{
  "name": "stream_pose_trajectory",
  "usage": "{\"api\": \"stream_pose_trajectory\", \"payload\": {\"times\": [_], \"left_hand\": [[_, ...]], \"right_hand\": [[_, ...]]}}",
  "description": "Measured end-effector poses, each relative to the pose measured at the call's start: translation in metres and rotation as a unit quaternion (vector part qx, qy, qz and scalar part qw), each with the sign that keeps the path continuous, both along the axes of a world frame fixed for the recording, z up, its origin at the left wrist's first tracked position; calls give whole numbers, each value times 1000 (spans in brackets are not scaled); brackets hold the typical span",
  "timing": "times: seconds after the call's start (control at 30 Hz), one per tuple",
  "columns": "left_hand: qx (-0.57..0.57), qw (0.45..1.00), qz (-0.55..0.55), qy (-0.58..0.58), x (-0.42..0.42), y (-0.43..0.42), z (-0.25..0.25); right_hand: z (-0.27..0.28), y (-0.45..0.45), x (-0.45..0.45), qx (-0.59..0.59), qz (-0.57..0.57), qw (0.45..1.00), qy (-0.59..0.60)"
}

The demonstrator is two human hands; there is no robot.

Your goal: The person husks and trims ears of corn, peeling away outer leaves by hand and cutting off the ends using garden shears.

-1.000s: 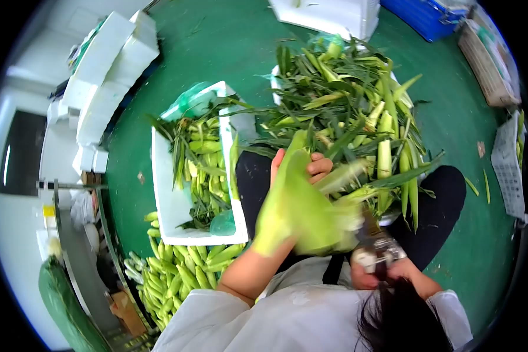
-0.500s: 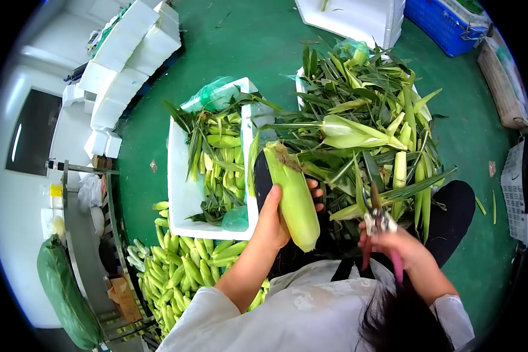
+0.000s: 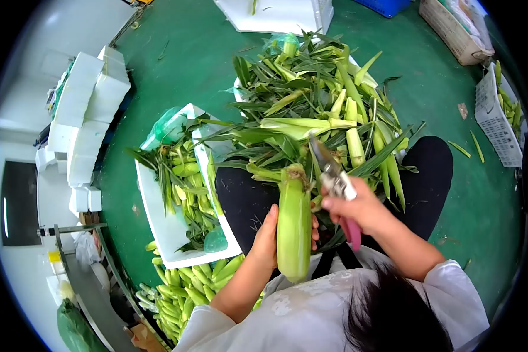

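An ear of corn in a light green husk point(image 3: 294, 229) stands upright in my left hand point(image 3: 268, 237), whose fingers wrap round it from behind. Brown silk shows at its upper end. My right hand point(image 3: 358, 205) grips pruning shears point(image 3: 334, 176) with pink handles, their blades pointing up and left, close above the upper end of the ear. Just beyond both hands lies a large heap of cut husks and leaves point(image 3: 311, 94), piled over a white box.
Left of my knees stands a white foam box point(image 3: 152, 217) with corn and leaves. Many husked ears point(image 3: 188, 293) lie on the floor at lower left. Foam boxes point(image 3: 88, 100) are stacked at far left. A white crate point(image 3: 498, 123) stands at right, a foam box point(image 3: 276, 20) at the top.
The ear has been turned upright and sits nearer my body's middle. My right hand has raised the shears to the ear's upper end. The view has shifted, with the surroundings turned a little.
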State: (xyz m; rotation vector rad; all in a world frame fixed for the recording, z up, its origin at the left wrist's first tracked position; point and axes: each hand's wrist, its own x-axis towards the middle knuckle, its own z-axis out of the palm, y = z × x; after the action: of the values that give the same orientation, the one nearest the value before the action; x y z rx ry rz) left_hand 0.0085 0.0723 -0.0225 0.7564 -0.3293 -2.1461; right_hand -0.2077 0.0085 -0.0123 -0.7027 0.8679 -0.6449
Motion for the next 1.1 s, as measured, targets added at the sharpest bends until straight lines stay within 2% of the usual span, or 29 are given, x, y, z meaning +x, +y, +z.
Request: {"api": "stream_pose_trajectory", "payload": {"times": [0.1, 0.13, 0.17, 0.23, 0.27, 0.3, 0.37, 0.4, 0.43, 0.57, 0.6, 0.63, 0.7, 0.77, 0.8, 0.9, 0.93, 1.03, 1.1], "left_hand": [[-109, 980, 27, -163, 1, 3, -3], [-130, 966, 30, -221, 6, 1, 0], [-191, 932, 35, -306, 7, -2, 4], [-305, 835, 36, -457, 2, -14, 13], [-323, 815, 54, -478, -2, -18, 13], [-385, 768, 48, -509, -3, -24, 13], [-416, 742, 34, -525, -10, -29, 17], [-412, 751, 42, -514, -13, -30, 17], [-406, 759, 52, -506, -15, -31, 17], [-326, 816, 99, -467, -1, -23, 11], [-369, 788, 104, -481, 3, -26, 12], [-391, 767, 98, -499, 7, -29, 13], [-439, 724, 76, -527, 12, -33, 12], [-443, 722, 72, -527, 10, -37, 11], [-449, 714, 66, -532, 10, -40, 11], [-461, 704, 59, -537, 1, -46, 17], [-474, 692, 51, -541, 0, -48, 17], [-483, 670, 25, -563, 1, -50, 18], [-476, 663, 1, -578, 8, -52, 17]], "right_hand": [[-5, -3, -12, 159, -42, 978, -127], [-2, 3, -13, 148, -36, 982, -109], [1, 11, -15, 61, -27, 993, -95], [18, 19, -18, -123, -45, 990, 45], [29, 19, -18, -126, -81, 989, 20], [39, 18, -15, -165, -115, 979, 19], [47, 10, -6, -271, -124, 951, 82], [46, 8, -3, -307, -128, 940, 78], [44, 4, -1, -314, -108, 939, 95], [38, -14, -10, -303, -171, 923, 166], [36, -23, -18, -387, -128, 864, 297], [33, -31, -24, -461, -83, 778, 420], [25, -34, -23, -511, -81, 763, 387], [38, -24, -22, -415, -46, 851, 318], [42, -20, -20, -377, -60, 896, 228], [61, -14, -12, -207, -22, 977, 51], [67, -15, -10, -163, 11, 985, 53], [61, -20, -7, -209, 74, 973, 69], [57, -22, -4, -277, 72, 951, 115]]}}
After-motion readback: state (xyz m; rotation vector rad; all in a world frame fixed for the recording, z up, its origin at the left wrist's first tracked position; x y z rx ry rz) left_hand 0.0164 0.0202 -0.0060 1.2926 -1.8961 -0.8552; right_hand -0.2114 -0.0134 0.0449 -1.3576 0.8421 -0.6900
